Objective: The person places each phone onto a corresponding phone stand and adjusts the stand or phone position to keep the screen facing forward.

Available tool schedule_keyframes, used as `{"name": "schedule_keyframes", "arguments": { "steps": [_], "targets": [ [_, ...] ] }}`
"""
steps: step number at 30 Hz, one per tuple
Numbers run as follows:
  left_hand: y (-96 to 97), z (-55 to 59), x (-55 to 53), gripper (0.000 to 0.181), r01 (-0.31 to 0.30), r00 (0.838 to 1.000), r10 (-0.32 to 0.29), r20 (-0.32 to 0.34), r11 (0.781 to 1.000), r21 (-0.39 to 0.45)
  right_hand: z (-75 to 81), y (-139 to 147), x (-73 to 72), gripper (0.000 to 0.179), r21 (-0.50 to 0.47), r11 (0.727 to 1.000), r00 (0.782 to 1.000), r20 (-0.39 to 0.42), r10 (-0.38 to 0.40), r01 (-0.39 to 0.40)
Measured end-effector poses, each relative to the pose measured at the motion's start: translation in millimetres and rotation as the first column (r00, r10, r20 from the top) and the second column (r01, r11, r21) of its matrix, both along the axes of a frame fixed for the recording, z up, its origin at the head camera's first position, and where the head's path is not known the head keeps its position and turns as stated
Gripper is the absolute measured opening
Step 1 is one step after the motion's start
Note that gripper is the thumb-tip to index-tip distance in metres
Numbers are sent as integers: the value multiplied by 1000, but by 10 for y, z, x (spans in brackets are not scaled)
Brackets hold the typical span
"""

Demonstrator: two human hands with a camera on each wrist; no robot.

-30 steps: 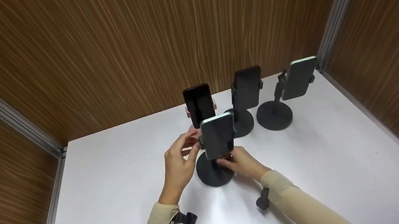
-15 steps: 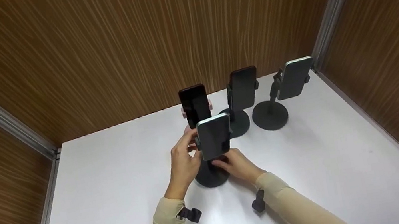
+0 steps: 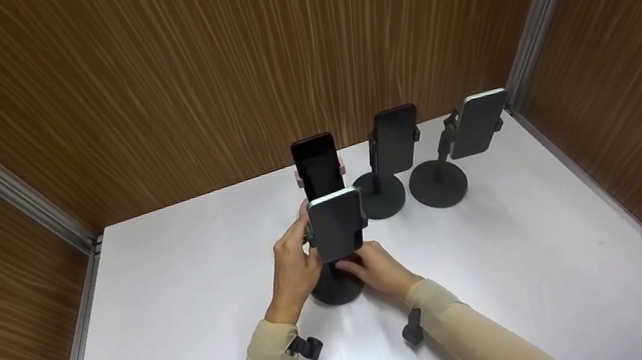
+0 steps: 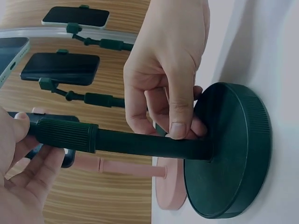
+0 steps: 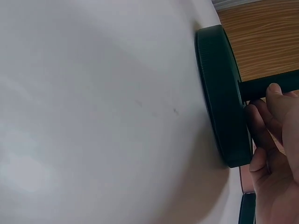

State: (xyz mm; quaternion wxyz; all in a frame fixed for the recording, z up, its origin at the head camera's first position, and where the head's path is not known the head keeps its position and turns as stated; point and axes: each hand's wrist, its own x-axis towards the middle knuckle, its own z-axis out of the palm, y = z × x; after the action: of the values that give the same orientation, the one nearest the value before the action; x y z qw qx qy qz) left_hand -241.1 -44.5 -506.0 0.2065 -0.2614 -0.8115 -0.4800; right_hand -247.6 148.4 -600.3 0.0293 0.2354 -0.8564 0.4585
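Note:
A dark round-based phone stand (image 3: pixel 336 291) is on the white table in front of me, with a pale-edged smartphone (image 3: pixel 337 226) clamped at its top. My left hand (image 3: pixel 293 276) holds the stand high up; in the left wrist view its thumb and fingers lie either side of the stem, by the ribbed collar (image 4: pixel 67 134). Low down, my right hand (image 3: pixel 382 271) pinches the pole (image 4: pixel 154 143) just above the base (image 4: pixel 224 154). In the right wrist view the thumb (image 5: pixel 274 88) lies against the pole, and the base appears to sit on the table.
Directly behind is a pink stand (image 4: pixel 170 184) bearing a black phone (image 3: pixel 317 164). To its right are two more dark stands with phones, one dark-edged (image 3: pixel 396 140) and one pale-edged (image 3: pixel 478 123). Wood-grain panels (image 3: pixel 213 80) enclose the back and sides.
The front stand with its phone has shifted slightly left, in front of the pink one. My left hand has gone from beside the phone clamp to holding the upper stem; my right hand stays low.

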Motion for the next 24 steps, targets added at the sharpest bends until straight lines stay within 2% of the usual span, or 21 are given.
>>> {"name": "schedule_keyframes", "arguments": {
  "steps": [4,7,10,15,19,21,24],
  "targets": [
    [-47,-8,-39,45,-4,1000,4,-31,1000,-17,10,-5,27,21,23,1000,1000,31,-1,0],
    [-110,-19,-104,34,-40,997,38,-63,999,-35,32,14,36,19,41,999,999,53,2,-4],
    [-204,-33,-186,35,-76,994,72,-86,996,-42,47,39,29,20,41,999,998,60,16,-18],
    [-428,-49,-289,42,-106,991,103,-87,994,-35,61,74,39,20,13,999,997,66,49,-50],
    [-625,-88,-382,40,-131,989,129,-75,991,-25,45,140,56,21,21,999,997,74,34,-36],
    [-742,-116,-451,39,-153,984,150,-93,988,-23,28,174,57,21,27,999,997,77,22,-25],
    [-942,-143,-554,37,-210,968,205,-143,978,-20,9,217,63,22,37,999,995,92,21,-25]
  ]
}}
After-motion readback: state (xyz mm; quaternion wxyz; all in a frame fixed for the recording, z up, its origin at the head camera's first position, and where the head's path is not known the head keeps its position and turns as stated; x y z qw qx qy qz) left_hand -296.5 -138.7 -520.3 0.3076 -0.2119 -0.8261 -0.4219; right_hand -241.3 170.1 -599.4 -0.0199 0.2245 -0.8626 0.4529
